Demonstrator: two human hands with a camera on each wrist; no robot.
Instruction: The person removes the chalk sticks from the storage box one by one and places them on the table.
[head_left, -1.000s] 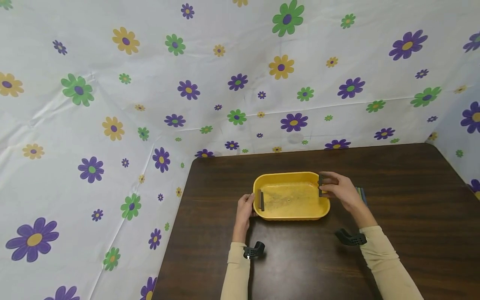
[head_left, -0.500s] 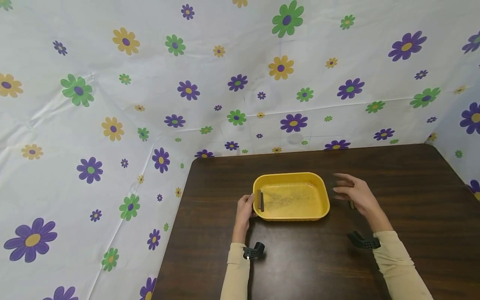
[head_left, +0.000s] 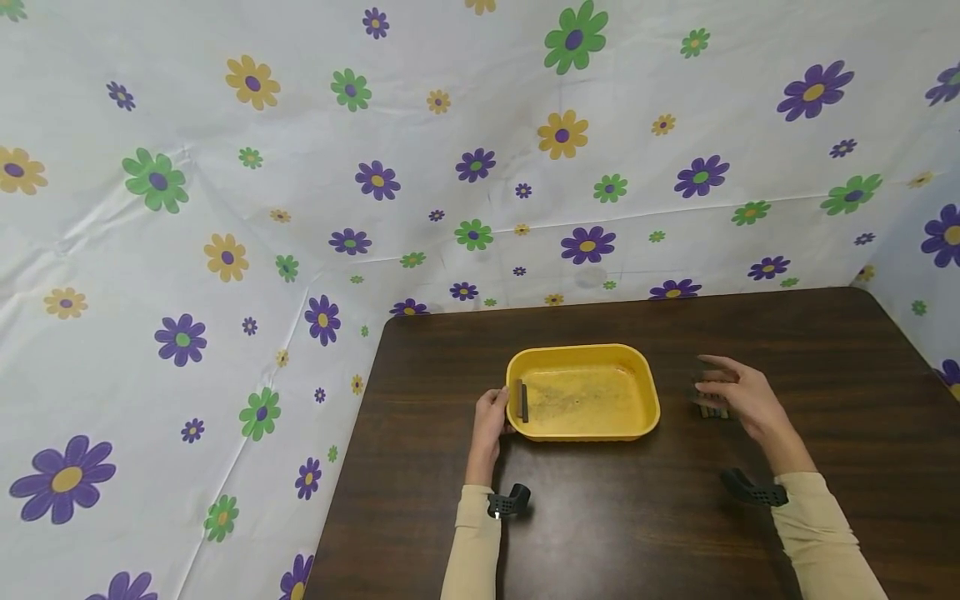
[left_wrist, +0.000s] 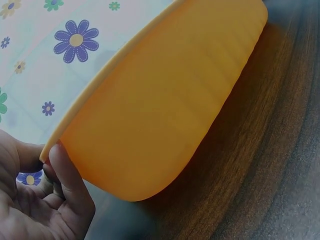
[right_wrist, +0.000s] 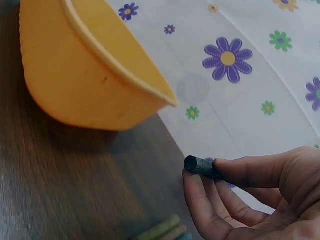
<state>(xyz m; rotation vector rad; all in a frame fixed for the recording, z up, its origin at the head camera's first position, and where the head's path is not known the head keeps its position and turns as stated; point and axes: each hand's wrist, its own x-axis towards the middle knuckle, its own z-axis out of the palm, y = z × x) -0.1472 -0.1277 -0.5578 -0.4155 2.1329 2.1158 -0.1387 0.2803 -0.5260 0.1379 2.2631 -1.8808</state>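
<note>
A yellow plastic tray (head_left: pixel 592 433) stands on the dark wooden table. My left hand (head_left: pixel 489 417) grips its left rim, thumb and fingers on either side of the rim in the left wrist view. Inside, along that same end, lie a brown stick (head_left: pixel 518 398) and a black stick (head_left: pixel 525 405). My right hand (head_left: pixel 744 404), to the right of the tray, pinches a short dark round stick (right_wrist: pixel 201 166) between thumb and fingertips. Under this hand several coloured sticks (right_wrist: pixel 162 230), green, brown and blue among them, lie on the table, partly hidden in the head view.
The dark wood table (head_left: pixel 600 533) meets a wall sheet (head_left: pixel 510 150) printed with flowers at its back edge and left side. Black wrist mounts (head_left: pixel 753 490) jut inward from both forearms, low over the table.
My right hand has moved from the tray's right end out to the right with the dark stick, over the coloured sticks. The left hand and the tray have stayed in place.
</note>
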